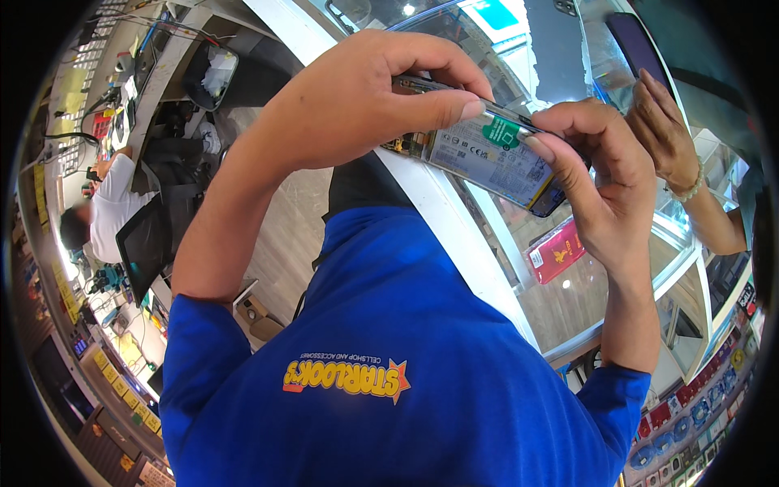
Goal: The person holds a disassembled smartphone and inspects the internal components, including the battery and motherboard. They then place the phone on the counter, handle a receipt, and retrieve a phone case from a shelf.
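Observation:
Both my hands grip an opened smartphone [471,154] above a glass counter with a white edge. The phone's back cover is off, so its grey battery with a green label shows, along with exposed circuitry at the left end. My left hand [389,97] holds the phone's left part, thumb along the upper long edge and fingers behind. With thumb and forefinger, my right hand [596,154] pinches the upper edge near the right end. What the fingers behind the phone do is hidden.
Under the phone runs the counter's white edge [462,252]. A red packet [556,252] lies on the glass. Across the counter, another person's hand [665,134] with a beaded bracelet is near a dark phone [635,49]. At far left a person in white [118,203] sits at a cluttered bench.

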`<state>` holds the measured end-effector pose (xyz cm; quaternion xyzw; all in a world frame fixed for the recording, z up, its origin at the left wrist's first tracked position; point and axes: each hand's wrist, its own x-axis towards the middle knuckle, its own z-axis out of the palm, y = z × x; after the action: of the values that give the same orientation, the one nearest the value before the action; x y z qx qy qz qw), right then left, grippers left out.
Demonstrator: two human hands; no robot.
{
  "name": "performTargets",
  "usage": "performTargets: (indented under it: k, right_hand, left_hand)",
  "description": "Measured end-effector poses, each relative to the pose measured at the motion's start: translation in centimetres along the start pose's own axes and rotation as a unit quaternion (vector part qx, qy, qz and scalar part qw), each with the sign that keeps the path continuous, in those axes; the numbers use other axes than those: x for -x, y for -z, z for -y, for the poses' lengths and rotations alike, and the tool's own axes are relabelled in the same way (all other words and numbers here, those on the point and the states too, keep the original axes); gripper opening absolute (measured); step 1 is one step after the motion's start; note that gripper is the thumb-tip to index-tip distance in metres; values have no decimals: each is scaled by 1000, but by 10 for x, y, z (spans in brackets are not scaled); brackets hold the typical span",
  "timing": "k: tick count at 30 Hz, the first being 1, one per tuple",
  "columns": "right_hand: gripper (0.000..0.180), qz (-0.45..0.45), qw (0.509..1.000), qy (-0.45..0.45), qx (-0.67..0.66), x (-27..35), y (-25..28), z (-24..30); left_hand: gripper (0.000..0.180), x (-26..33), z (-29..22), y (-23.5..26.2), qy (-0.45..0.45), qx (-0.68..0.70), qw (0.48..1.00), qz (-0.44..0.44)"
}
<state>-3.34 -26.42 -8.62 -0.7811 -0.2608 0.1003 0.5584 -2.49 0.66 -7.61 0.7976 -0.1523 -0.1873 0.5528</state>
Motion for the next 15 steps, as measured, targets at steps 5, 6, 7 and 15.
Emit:
performTargets:
  k: [5, 6, 7, 15]
  right_hand:
    - [39, -57, 987, -58, -140, -2, 1, 4]
    - [41, -59, 977, -90, -184, -3, 1, 9]
    - [43, -60, 964, -121, -227, -4, 1, 15]
    - [35, -97, 954, -153, -239, 1, 2, 21]
  left_hand:
    - [27, -3, 0, -2, 28, 76, 997, 3]
    - [28, -3, -2, -2, 36, 90, 995, -11]
    - [29, -2, -5, -3, 45, 105, 993, -25]
    - [27, 1, -29, -5, 43, 117, 990, -70]
